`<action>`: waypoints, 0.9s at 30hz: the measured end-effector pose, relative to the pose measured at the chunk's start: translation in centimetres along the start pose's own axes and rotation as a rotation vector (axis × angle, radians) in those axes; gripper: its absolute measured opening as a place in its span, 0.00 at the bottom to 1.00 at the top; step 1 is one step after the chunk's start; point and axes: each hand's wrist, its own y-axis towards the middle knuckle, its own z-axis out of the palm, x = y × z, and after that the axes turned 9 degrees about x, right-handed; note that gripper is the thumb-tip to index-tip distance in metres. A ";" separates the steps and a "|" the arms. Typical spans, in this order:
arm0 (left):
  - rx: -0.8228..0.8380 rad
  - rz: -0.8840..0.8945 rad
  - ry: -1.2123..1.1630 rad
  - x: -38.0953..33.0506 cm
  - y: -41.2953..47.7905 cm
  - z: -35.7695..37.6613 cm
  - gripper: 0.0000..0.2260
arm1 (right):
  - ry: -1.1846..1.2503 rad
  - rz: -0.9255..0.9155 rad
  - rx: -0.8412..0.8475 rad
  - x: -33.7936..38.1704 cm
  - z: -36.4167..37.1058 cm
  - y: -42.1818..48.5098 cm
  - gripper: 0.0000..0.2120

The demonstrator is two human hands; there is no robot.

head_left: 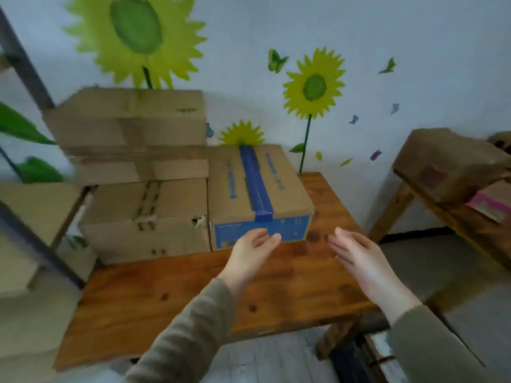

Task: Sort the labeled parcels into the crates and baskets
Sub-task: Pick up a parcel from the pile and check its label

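Observation:
A cardboard parcel with blue tape and blue print sits on the wooden table, towards its back. Left of it stands a plain brown parcel, and a larger brown parcel is stacked on that one. My left hand hovers just in front of the blue-taped parcel's near face, fingers relaxed and holding nothing. My right hand is out over the table to the right of that parcel, fingers straight and apart from it. The image is motion-blurred.
A second wooden table stands at the right with a brown box on it. Cardboard boxes and a dark metal rack frame fill the left side. A wall with sunflower stickers rises behind the table.

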 end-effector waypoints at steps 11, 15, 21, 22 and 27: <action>-0.477 -0.064 -0.014 4.1 -9.1 -9.7 0.23 | -0.095 0.006 0.408 -0.6 12.1 0.9 0.22; -0.515 -0.074 -0.042 4.4 -9.5 -13.1 0.22 | -0.128 -0.003 0.450 0.0 15.3 1.7 0.21; -0.505 -0.025 -0.039 3.5 -6.9 -20.1 0.22 | -0.149 -0.043 0.427 1.8 20.4 4.8 0.22; -0.501 -0.021 -0.036 3.3 -6.3 -21.3 0.23 | -0.146 -0.050 0.412 2.2 21.2 5.3 0.21; -0.480 0.048 0.041 1.8 -3.4 -26.2 0.24 | -0.138 -0.084 0.358 3.4 24.8 7.9 0.20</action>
